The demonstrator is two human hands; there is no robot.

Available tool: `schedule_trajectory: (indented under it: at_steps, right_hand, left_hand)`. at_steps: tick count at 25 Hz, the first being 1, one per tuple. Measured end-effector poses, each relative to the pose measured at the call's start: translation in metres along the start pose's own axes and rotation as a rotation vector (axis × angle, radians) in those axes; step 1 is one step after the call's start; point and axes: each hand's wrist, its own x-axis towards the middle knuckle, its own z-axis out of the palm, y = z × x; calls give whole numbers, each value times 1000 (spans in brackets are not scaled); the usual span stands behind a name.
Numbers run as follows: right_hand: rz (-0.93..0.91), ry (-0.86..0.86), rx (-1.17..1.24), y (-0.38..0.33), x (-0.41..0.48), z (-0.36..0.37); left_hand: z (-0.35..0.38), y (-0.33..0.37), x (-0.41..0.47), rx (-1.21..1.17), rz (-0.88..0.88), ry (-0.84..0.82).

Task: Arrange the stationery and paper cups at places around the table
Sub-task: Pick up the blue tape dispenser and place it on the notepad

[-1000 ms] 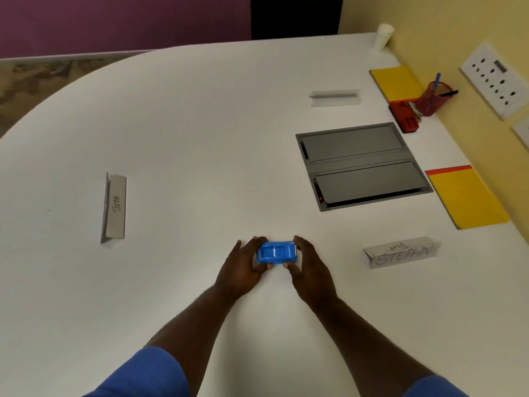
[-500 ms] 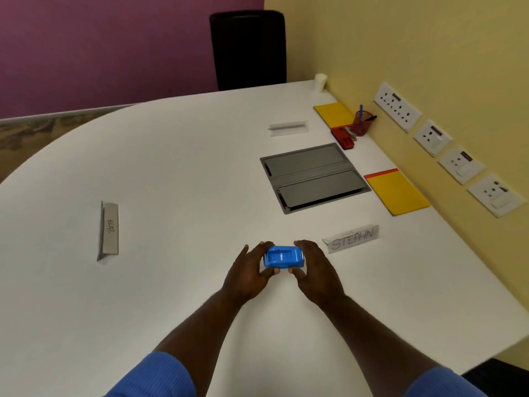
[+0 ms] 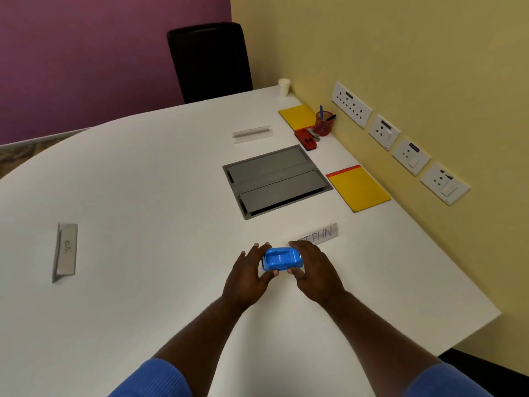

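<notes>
Near the lower centre of the frame, a left hand (image 3: 248,275) and right hand (image 3: 313,270) cup a small blue stapler-like object (image 3: 282,258) between them, fingers curled around its ends, above a white table (image 3: 143,181). Right of the hands stands a name card (image 3: 320,234). A paper cup (image 3: 284,86) stands at the upper right corner.

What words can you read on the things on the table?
"...EPHN": name card beside the right hand; its first letters are blurred and partly hidden.
Left name card: handwriting too blurred to read.
Far name card: no writing shows.
Wall sockets: dark labels too small to read.
</notes>
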Motion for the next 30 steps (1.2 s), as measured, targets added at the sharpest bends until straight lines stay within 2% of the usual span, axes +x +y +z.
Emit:
schedule_trajectory:
  at_steps: [8, 14, 20, 24, 30]
  right_hand:
    - [-6, 55, -44, 80, 53, -47]
    - [110, 175, -127, 144, 126, -53]
    - [247, 325, -206, 206, 189, -41]
    - [320, 369, -230, 243, 217, -19]
    - [355, 442, -275, 292, 265, -2]
  left_hand:
    - [36, 34, 105, 81, 90, -96]
    - [62, 26, 218, 217, 222, -160]
    - [120, 2, 315, 474, 104, -218]
    - [171, -15, 356, 544, 41, -282]
    - [212, -38, 367, 549, 108, -122]
